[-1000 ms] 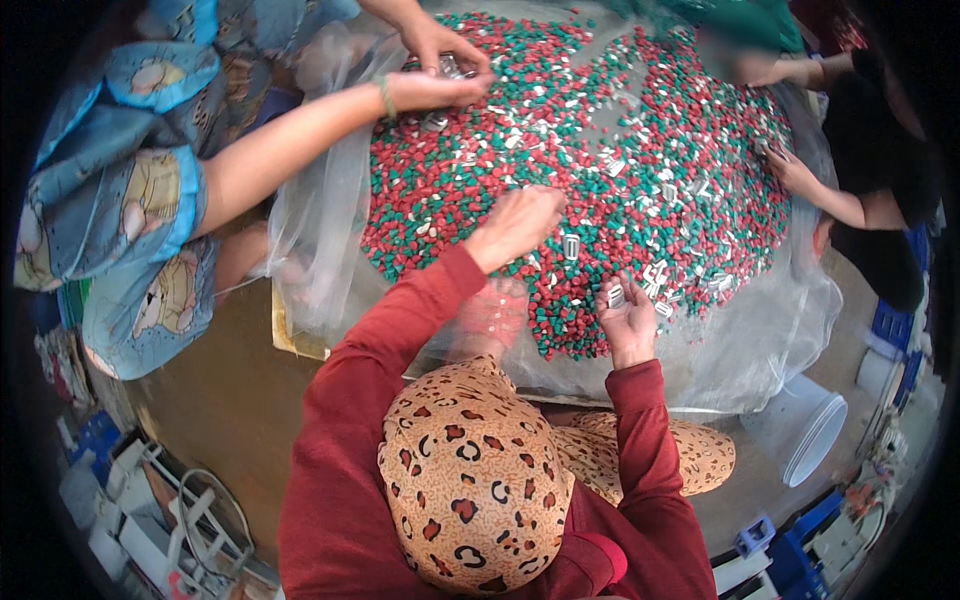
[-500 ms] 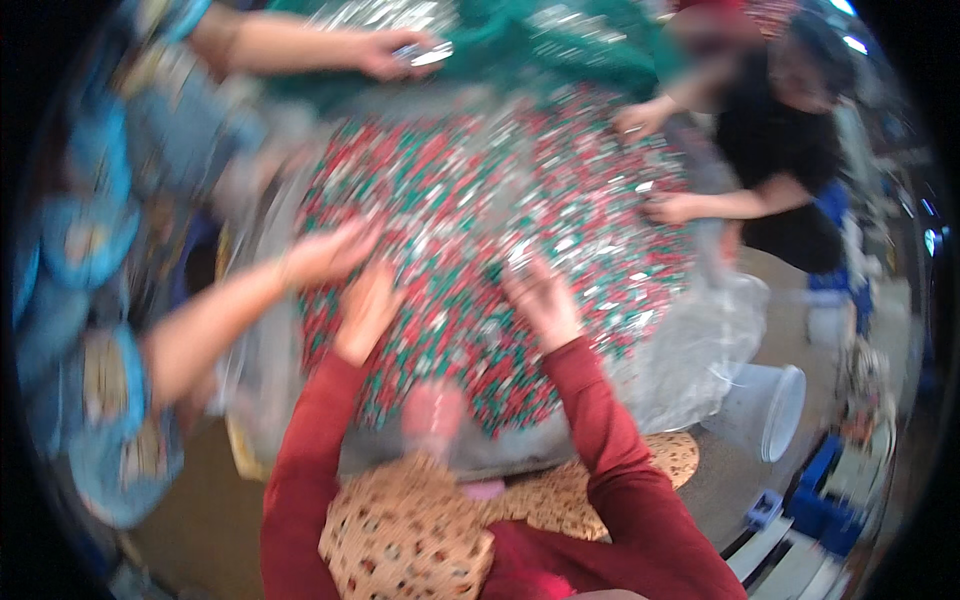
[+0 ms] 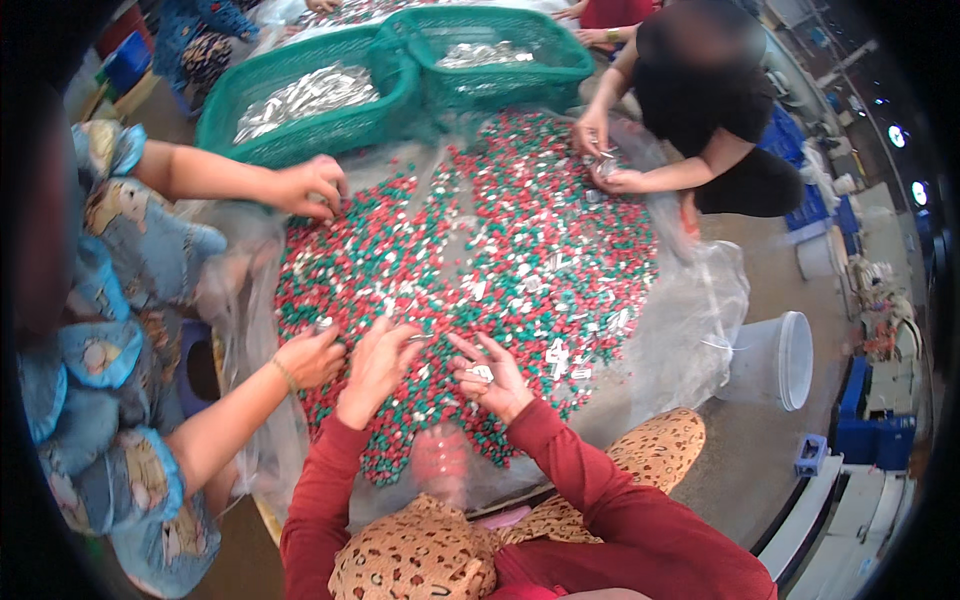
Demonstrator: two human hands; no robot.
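Observation:
A wide heap of small red, green and white pieces lies on clear plastic sheeting, with flat silvery pieces scattered over it. My left hand is at the heap's near side, its fingers bent around a thin silvery piece at their tips. Just right of it, my right hand is turned partly palm up. A small silver-white piece rests against its curled fingers, while the index finger and another finger stretch out toward my left hand.
At the left, a co-worker's two hands work over the heap; another person's hands hold silvery pieces at the far right. Green baskets of silvery pieces stand behind. A translucent bucket lies tipped at the right.
My hands have come closer together and nearer to me. The left co-worker's upper hand, which held silvery pieces near the baskets, has come down to the heap's edge. The view has tilted.

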